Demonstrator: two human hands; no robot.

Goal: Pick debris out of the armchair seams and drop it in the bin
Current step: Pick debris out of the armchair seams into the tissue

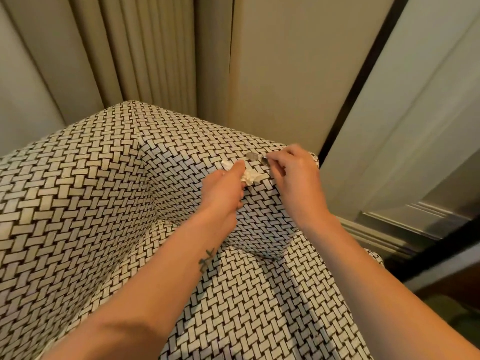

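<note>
Both forearms come in from the lower edge and reach forward over the seat cushion (pixel 259 294) of the armchair (pixel 78 203). The left forearm carries a small tattoo (pixel 206 258).

Further on, the left hand (pixel 226 188) rests on top of the armrest (pixel 197 141), and its fingers are curled around a crumpled paper (pixel 250 176), white and wrinkled. Part of the paper sticks out on both sides of the fingers. Just to the right of it, the right hand (pixel 293 172) has its fingertips closed in a pinch on a small grey piece (pixel 265 161). It is too small to name with certainty, but it may be a coin. A round coin (pixel 252 155) lies flat on the fabric, just beyond the left fingertips and just beside the right ones, and no finger touches it.

To my judgement the collecting step is in hand: the debris is out of the seams and both hands are gathering it on the armrest. The next move calls for taking up the loose coin without dropping what is already held, and then carrying everything to the bin, which is not in view.

Beyond the hands hangs a pleated curtain (pixel 145 48), and a pale wall panel (pixel 298 61) stands to the right of it.
</note>
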